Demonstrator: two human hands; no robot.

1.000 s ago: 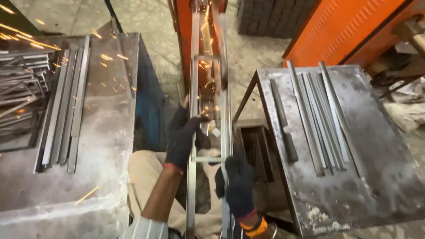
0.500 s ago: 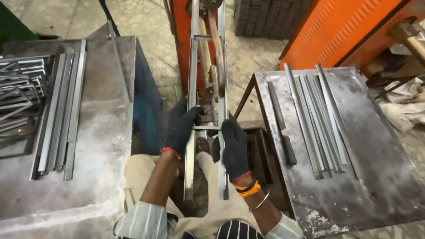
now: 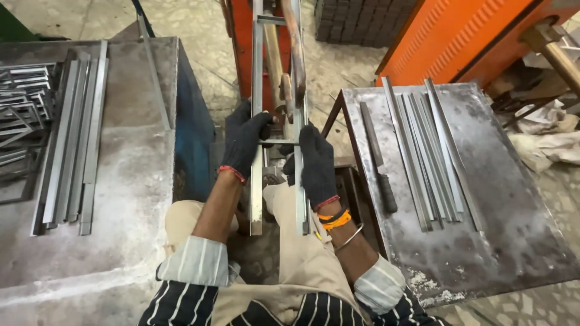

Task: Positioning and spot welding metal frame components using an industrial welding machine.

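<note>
frame (image 3: 258, 181) between tables (image 3: 133, 175), strips (image 3: 426, 151) right

Ladder-like steel frame (image 3: 258, 181): two long parallel grey rails joined by short crossbars, running near-to-far at scene centre, near ends over the lap.

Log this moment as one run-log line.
left hand: grips left rail of metal frame | right hand: grips right rail | frame: upright between knees | flat bars: right table

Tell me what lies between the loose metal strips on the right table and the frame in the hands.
In the head view, a dark file-like tool lies on the right table, between the strips and the frame.
</note>
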